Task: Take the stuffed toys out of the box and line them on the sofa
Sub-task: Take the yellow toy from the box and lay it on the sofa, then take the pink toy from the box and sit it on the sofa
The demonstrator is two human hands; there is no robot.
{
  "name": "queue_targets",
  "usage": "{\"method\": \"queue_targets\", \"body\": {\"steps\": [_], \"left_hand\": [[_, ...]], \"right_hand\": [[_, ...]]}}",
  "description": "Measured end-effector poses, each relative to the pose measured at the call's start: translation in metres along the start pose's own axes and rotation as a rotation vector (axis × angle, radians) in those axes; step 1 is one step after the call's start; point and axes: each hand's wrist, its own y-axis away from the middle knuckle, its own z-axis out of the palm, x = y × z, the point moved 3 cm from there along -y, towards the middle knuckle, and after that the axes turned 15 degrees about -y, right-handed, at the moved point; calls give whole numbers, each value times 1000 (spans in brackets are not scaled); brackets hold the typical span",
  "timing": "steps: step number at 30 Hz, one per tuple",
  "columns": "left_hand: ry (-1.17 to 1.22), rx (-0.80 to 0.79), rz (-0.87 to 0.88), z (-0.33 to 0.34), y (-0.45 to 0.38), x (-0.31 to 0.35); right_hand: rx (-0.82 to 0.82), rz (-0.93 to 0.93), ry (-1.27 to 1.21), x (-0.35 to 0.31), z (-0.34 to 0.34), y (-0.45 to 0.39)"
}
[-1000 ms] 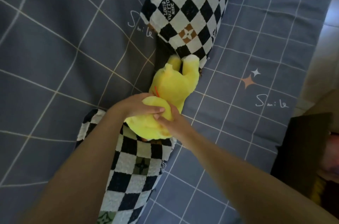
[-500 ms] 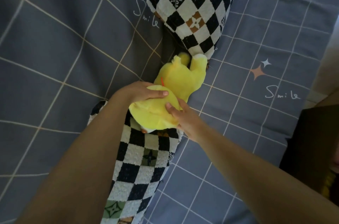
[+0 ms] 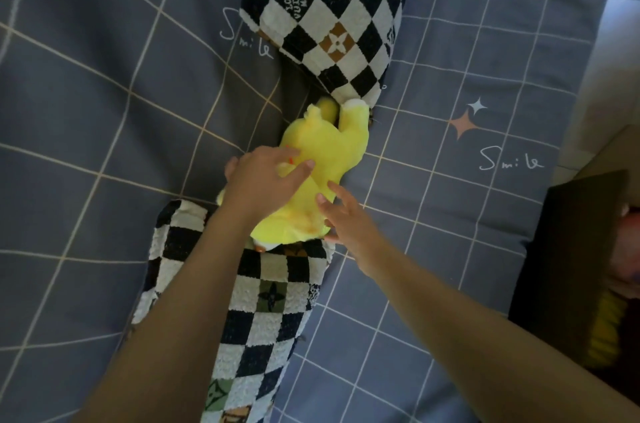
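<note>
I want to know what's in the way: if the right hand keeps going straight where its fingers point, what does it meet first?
The right hand points up-left, so it would first meet the yellow stuffed toy, which its fingertips seem to touch already; depth is unclear.

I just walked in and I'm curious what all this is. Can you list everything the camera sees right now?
Stuffed toy: one, bright yellow, lying on the sofa in the gap between the two cushions.
Cushions: two, black-and-white checked; one at the top, one at the bottom, under the left forearm.
Sofa cover: one, blue-grey with a pale grid, stars and the word Smile, filling most of the view.
Box: one, dark, at the right edge; something yellow shows inside but is too dim to name.
Left hand: fingers spread, resting on top of the toy.
Right hand: fingers straight, touching the toy's right side.
</note>
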Motion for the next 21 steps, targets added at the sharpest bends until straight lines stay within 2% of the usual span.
{"method": "queue_targets", "body": {"steps": [2, 5, 9, 12, 15, 21], "left_hand": [[95, 46, 70, 7, 13, 25], [285, 18, 158, 29, 31, 72], [432, -147, 154, 81, 63, 155], [492, -266, 195, 128, 93, 223], [513, -403, 240, 164, 122, 294], [505, -551, 299, 225, 165, 423]], "right_hand": [[96, -18, -71, -4, -20, 9], [229, -96, -140, -12, -68, 32], [467, -195, -210, -17, -159, 82], [587, -285, -201, -21, -227, 127], [717, -342, -168, -23, -292, 164], [895, -342, 10, -17, -421, 216]]}}
